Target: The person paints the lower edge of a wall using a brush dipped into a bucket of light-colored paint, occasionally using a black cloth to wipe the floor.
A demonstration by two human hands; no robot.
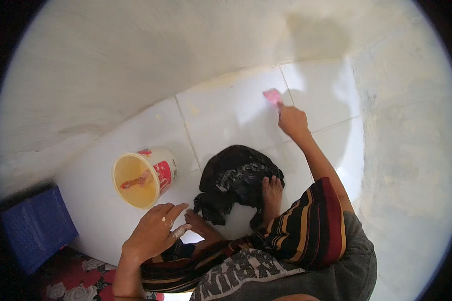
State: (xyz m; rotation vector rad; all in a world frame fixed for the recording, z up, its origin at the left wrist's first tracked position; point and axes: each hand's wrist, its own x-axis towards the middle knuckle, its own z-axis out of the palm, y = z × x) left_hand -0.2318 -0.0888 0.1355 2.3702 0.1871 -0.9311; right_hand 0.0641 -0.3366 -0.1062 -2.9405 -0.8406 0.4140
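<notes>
My right hand [292,122] reaches forward over the white floor tiles and grips a small pink pad [273,96], pressing it on a tile near the wall. My left hand [154,232] hangs low at the left with fingers spread, holding nothing, just right of a cream bucket [141,177]. White smears mark its fingers. I squat with both bare feet [271,193] on the tiles, a black cloth [233,178] bunched between and under them.
The bucket holds yellowish liquid with a pinkish object in it. A pale wall curves around the tiled corner [135,75]. A blue crate [37,228] stands at the left, by a red flowered mat [75,281].
</notes>
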